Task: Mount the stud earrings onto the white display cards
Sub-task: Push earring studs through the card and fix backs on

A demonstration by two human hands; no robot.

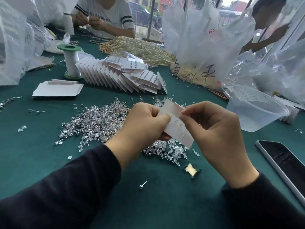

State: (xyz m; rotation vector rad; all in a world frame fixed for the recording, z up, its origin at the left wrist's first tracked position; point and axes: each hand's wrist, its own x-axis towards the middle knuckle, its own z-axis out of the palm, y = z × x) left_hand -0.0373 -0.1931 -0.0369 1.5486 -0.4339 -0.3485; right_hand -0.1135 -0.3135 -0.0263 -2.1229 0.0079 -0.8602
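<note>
Above the green table I hold a white display card point(177, 128), tilted, its back towards me, with a few stud posts poking through. My left hand point(145, 126) grips the card's left edge. My right hand point(212, 129) pinches at the card's upper right edge; whether a stud sits between its fingertips is hidden. A wide pile of loose silver stud earrings point(97, 121) lies to the left, under my hands. Clear plastic backs point(171, 151) are heaped below the card. A long fanned row of filled cards point(123, 75) lies further back.
A clear plastic tub point(257, 109) stands at the right, a phone point(283, 164) lies at the near right. A flat white box point(57, 90) and a green-capped thread spool point(71, 63) sit at the left. Pearl strands point(140, 48), plastic bags and two other people are at the far side.
</note>
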